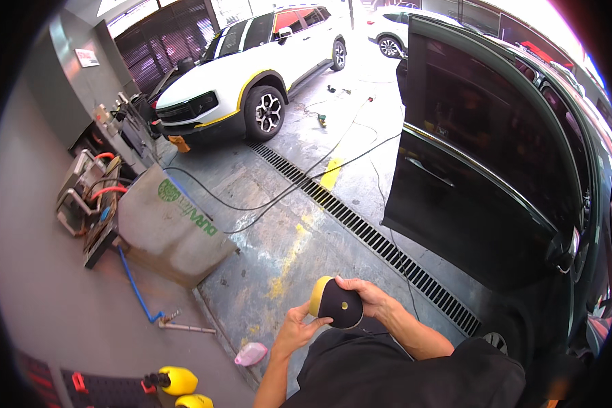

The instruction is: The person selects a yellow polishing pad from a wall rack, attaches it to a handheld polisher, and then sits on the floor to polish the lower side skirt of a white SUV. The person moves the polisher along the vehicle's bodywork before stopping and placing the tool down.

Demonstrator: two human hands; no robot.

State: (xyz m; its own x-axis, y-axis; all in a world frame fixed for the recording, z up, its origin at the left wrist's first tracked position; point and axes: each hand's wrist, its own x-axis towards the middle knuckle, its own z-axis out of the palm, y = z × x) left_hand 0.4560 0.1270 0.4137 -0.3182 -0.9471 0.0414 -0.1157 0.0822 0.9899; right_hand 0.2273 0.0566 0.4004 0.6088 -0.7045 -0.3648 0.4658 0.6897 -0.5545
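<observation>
A round pad, likely a foam polishing pad [341,310], is held in front of my body by both hands. Its face is black with a small yellow hole in the middle, and its thick side is yellow. My left hand [296,330] grips the lower left edge, thumb on the black face. From the right, my right hand [368,296] is closed round the upper edge, thumb near the top. Fingers behind the pad are hidden.
A dark car with its door [469,183] open stands at right. A white SUV [251,68] is parked ahead. A slotted floor drain [360,228] and black cables [272,202] cross the floor. At left are a grey box [170,231], pink bottle [251,353] and yellow bottles [179,381].
</observation>
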